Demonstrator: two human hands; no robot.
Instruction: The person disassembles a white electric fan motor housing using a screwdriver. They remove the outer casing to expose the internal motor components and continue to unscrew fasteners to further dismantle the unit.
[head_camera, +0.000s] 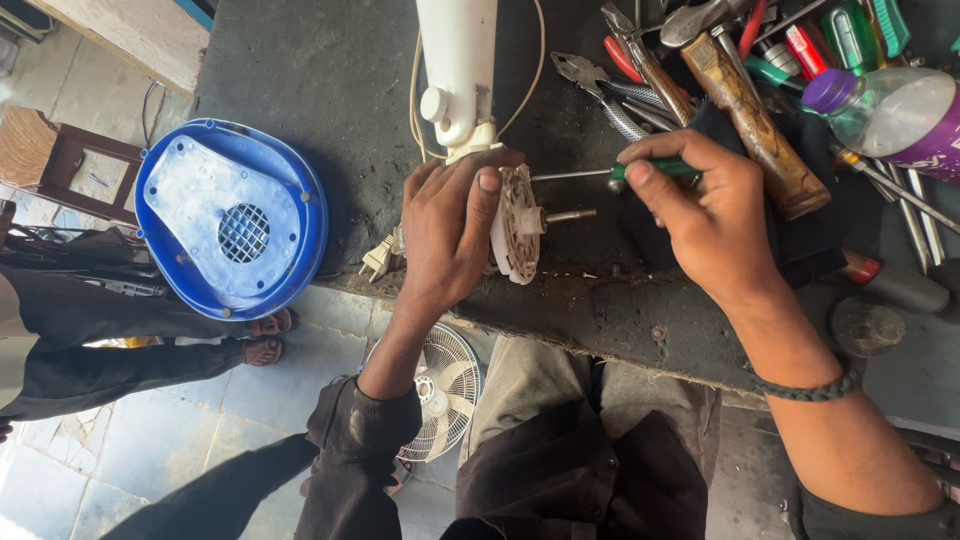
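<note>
You're clamping your left hand (447, 232) around the fan motor (512, 222) so it stays put, while your right hand (700, 205) is pinching the green screwdriver (620, 172) into it.

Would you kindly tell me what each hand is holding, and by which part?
Left hand grips the white fan motor housing at its front; right hand holds the screwdriver by its green handle.

Blue fan base (231, 217), white fan motor housing (515, 222), green-handled screwdriver (655, 170), purple-capped bottle (893, 110)
</note>
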